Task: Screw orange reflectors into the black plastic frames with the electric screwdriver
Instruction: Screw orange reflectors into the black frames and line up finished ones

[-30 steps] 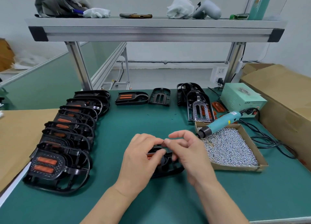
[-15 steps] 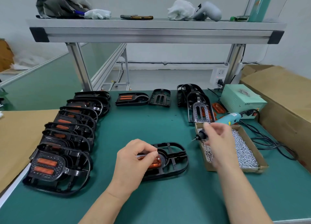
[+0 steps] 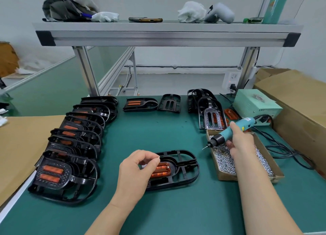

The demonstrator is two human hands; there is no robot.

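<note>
One black frame (image 3: 183, 166) lies flat on the green table (image 3: 176, 208) right in front of me, and I place everything else from it. An orange reflector (image 3: 162, 169) is seated in its left half, ribbed face up. My left hand (image 3: 135, 171) hangs over the frame's left end and covers part of the reflector; its fingers are curled in, thumb and forefinger pinching a small screw (image 3: 159, 157) just above the frame's far rim. To the right of the frame and a little beyond it, my right hand (image 3: 241, 143) is wrapped round the teal barrel of the electric screwdriver (image 3: 231, 131). The tool is lifted and tilted, with its bit pointing down and left toward the frame but well clear of it. Under that hand, just right of the frame, sits a shallow cardboard tray (image 3: 227, 177) full of silver screws (image 3: 224, 162). Left of the frame a row of finished frames (image 3: 70, 146) leans one on another, running away from me, each showing orange. Beyond the frame, at the table's far edge, lie a frame with reflectors fitted (image 3: 139, 104) and an empty one (image 3: 169, 104) beside it. Beyond and to the right stands a stack of bare frames (image 3: 210, 115), with loose reflectors (image 3: 230, 114) next to it and a pale green power box (image 3: 255, 106) past those. The screwdriver's black cable (image 3: 285, 150) loops across the table farther right.
</note>
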